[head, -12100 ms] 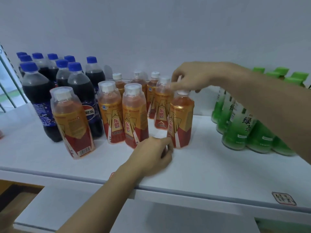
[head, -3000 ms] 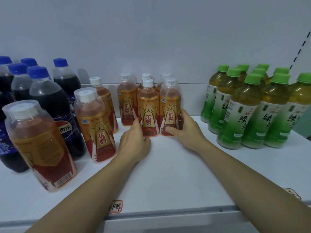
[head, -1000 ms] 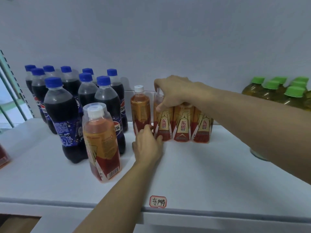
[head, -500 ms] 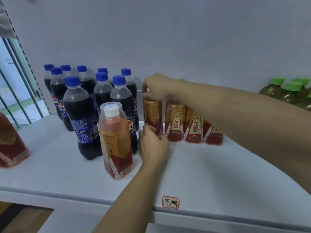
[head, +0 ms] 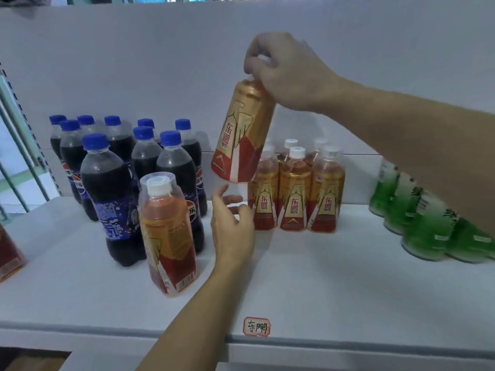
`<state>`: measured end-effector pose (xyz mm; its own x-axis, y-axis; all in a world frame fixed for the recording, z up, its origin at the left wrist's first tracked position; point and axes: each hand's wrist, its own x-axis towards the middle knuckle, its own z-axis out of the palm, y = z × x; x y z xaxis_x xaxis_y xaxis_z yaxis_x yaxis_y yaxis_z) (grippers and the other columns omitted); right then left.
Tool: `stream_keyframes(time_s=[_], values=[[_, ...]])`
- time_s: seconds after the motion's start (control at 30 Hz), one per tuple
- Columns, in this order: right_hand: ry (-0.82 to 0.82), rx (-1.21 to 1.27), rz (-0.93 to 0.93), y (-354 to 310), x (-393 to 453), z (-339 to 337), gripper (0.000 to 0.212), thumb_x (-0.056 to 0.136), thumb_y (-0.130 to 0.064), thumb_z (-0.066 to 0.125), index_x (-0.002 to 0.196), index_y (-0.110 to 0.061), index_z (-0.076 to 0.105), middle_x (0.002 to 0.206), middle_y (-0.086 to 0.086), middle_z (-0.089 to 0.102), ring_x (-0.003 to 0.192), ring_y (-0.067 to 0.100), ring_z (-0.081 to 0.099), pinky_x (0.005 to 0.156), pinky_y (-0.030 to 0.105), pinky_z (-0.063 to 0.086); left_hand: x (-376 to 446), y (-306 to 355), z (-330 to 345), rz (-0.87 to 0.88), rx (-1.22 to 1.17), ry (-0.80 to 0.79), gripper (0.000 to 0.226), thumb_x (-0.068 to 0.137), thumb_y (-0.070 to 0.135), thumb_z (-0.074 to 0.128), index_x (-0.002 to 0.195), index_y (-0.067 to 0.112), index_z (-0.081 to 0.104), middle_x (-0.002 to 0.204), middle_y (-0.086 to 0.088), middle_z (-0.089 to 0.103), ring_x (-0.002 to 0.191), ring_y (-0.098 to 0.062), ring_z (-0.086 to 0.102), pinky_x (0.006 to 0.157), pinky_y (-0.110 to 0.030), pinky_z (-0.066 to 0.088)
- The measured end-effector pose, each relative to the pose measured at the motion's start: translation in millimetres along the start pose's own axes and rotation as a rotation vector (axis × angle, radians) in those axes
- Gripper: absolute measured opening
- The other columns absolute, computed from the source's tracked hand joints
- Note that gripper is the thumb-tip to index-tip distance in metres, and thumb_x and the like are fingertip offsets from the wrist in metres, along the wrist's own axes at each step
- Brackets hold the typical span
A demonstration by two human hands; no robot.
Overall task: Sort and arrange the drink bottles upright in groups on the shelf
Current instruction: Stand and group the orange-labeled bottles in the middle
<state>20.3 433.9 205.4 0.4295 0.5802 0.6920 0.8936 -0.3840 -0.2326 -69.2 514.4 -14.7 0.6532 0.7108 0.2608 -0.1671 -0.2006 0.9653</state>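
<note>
orange bottle (head: 242, 135) lifted, tilted | orange group (head: 296, 191) upright | cola bottles (head: 128, 167) upright

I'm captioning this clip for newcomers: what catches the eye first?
The right hand grips an orange bottle by its top, tilted in mid-air above the shelf. Below it the left hand reaches up, open. Blue-capped cola bottles crowd the left, and green tea bottles blur at the right edge.

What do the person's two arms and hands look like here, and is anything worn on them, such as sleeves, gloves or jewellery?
Both arms are bare as far as the view reaches: no sleeve shows on either forearm. The left hand and the right hand wear no gloves. No ring, watch or bracelet is visible on the fingers or wrists. No markings show on them.
</note>
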Motion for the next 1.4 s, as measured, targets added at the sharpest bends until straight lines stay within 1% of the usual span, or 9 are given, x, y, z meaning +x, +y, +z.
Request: stream_keyframes(time_s=[0.17,0.27,0.37,0.5,0.73,0.9,1.1,1.27,1.4], values=[[-0.177,0.014,-0.035,16.5,-42.0,-28.5,0.013,0.106,-0.023,0.044,0.103,-0.023,0.056,0.093,-0.016,0.058,0.085,-0.005,0.058,0.071,0.012,0.043,-17.4,-1.4,1.4,0.042,-0.062,-0.467,0.053,0.089,0.001,0.060,0.137,0.023,0.050,0.121,0.008,0.070,0.115,-0.013,0.066,0.101,-0.047,0.055],[-0.236,0.005,-0.016,41.7,-71.5,-37.1,0.014,0.106,-0.018,0.043,0.103,-0.020,0.056,0.091,-0.016,0.056,0.079,-0.014,0.055,0.065,0.004,0.041,-19.0,-1.8,5.1,0.026,0.014,-0.674,0.055,0.079,0.016,0.067,0.132,0.020,0.055,0.114,0.002,0.073,0.110,-0.013,0.068,0.097,-0.036,0.056],[-0.161,0.044,0.018,71.9,-97.2,-37.9,0.013,0.104,-0.014,0.046,0.104,-0.016,0.059,0.095,-0.011,0.059,0.082,-0.010,0.054,0.069,0.004,0.038,-22.8,5.0,15.1,-0.015,-0.031,-0.732,0.051,0.086,0.029,0.078,0.130,0.020,0.055,0.108,0.002,0.075,0.098,-0.014,0.072,0.085,-0.030,0.058],[0.070,0.077,0.115,93.0,-126.7,-18.5,0.012,0.099,-0.016,0.055,0.107,-0.013,0.064,0.102,-0.002,0.062,0.079,-0.012,0.055,0.069,0.004,0.036,-28.8,5.1,42.8,-0.025,0.096,-0.829,0.047,0.092,0.026,0.072,0.133,0.024,0.049,0.117,0.004,0.072,0.104,-0.011,0.071,0.095,-0.038,0.056],[0.385,0.284,0.229,107.9,-162.3,33.4,0.014,0.091,-0.020,0.071,0.105,-0.017,0.072,0.090,-0.015,0.068,0.068,-0.001,0.056,0.063,0.013,0.043,-37.0,-22.8,66.9,0.153,0.415,-0.699,0.069,0.072,0.068,0.067,0.131,0.035,0.051,0.124,0.018,0.066,0.114,-0.010,0.064,0.100,-0.050,0.052],[0.535,0.330,0.282,119.8,-174.7,55.0,0.016,0.093,-0.022,0.068,0.107,-0.020,0.074,0.085,-0.004,0.071,0.065,0.012,0.056,0.059,0.038,0.051,-33.5,-27.2,68.3,0.228,0.550,-0.648,0.056,0.086,0.044,0.073,0.135,0.025,0.054,0.129,0.008,0.064,0.119,-0.017,0.060,0.102,-0.048,0.051],[0.495,0.337,0.248,117.1,-179.0,55.1,0.019,0.093,-0.024,0.071,0.111,-0.018,0.073,0.087,-0.004,0.070,0.071,0.012,0.059,0.067,0.038,0.054,-29.6,-38.1,72.5,0.226,0.600,-0.596,0.060,0.086,0.037,0.077,0.138,0.022,0.052,0.130,0.006,0.064,0.118,-0.016,0.061,0.100,-0.037,0.052],[0.400,0.333,0.230,120.8,-187.5,53.9,0.027,0.098,-0.024,0.060,0.123,-0.017,0.068,0.110,-0.003,0.071,0.099,0.015,0.069,0.086,0.040,0.057,-26.3,-34.8,76.3,0.199,0.614,-0.598,0.064,0.082,0.041,0.082,0.133,0.021,0.051,0.118,0.011,0.065,0.100,-0.009,0.062,0.078,-0.019,0.047],[0.307,0.426,0.225,126.6,-191.3,51.4,0.032,0.104,-0.016,0.048,0.134,-0.013,0.059,0.116,0.002,0.070,0.099,0.013,0.073,0.089,0.044,0.058,-16.2,-25.8,80.2,0.172,0.652,-0.666,0.061,0.079,0.042,0.084,0.130,0.022,0.056,0.115,0.011,0.067,0.102,-0.010,0.065,0.081,-0.022,0.053]])
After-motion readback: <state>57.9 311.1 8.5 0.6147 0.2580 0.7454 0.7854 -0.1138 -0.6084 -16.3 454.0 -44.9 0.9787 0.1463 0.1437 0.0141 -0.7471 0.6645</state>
